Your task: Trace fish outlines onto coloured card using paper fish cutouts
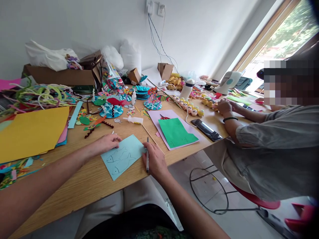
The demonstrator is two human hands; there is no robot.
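A light blue sheet of paper (pixel 133 151) lies at the table's front edge, with two fish outlines drawn on it in dark line. At its upper left edge is my left hand (pixel 109 143), its bent fingers and thumb gripping the paper. My right hand (pixel 156 159) is closed around a grey pen (pixel 148 156), which points away from me, and its fingertips touch the sheet's right edge. Right of that hand, a green sheet (pixel 174 131) with faint drawn lines rests on a lilac sheet (pixel 157 117). Red-handled scissors (pixel 164 117) are partly covered by the green sheet.
Behind the paper are a thin wooden stick (pixel 152 137), a glue bottle (pixel 134 120) and colourful paper crafts (pixel 111 109). Yellow sheets (pixel 35 132) and pipe cleaners (pixel 45 96) lie left. A phone (pixel 206 130) sits near a seated person (pixel 274 146) at right.
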